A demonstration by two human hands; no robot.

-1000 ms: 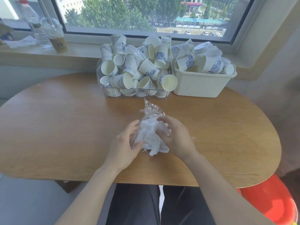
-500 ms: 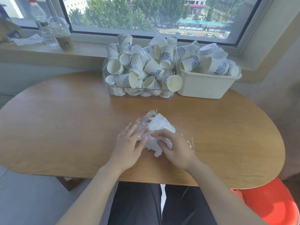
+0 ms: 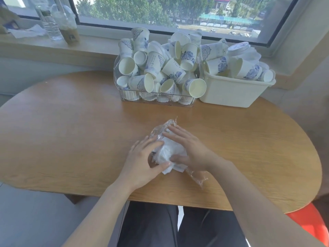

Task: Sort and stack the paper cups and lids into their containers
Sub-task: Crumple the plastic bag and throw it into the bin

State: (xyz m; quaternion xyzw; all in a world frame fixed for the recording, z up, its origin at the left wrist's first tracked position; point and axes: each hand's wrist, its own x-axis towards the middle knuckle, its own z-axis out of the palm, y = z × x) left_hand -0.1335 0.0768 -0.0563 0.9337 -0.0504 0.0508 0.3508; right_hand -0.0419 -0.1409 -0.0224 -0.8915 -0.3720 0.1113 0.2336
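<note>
A crumpled clear plastic bag with white paper inside (image 3: 169, 152) lies on the wooden table (image 3: 71, 139) in front of me. My left hand (image 3: 142, 161) presses on its left side with straight fingers. My right hand (image 3: 191, 148) lies flat over its top and right side, thumb against the near edge. At the back, a clear bin (image 3: 154, 99) holds a heap of white paper cups with blue print (image 3: 170, 68). Beside it on the right, a white plastic bin (image 3: 231, 93) holds more cups and a lidded cup (image 3: 238, 48).
On the windowsill at the back left stand a water bottle (image 3: 50, 25) and an iced drink cup (image 3: 68, 27), next to some tissue (image 3: 26, 32). A red stool (image 3: 309, 227) sits at the lower right, below the table's rounded edge. My legs are under the table.
The bag bundle was gripped and held up from the table a second ago. It now lies flattened on the table, with both hands spread over it.
</note>
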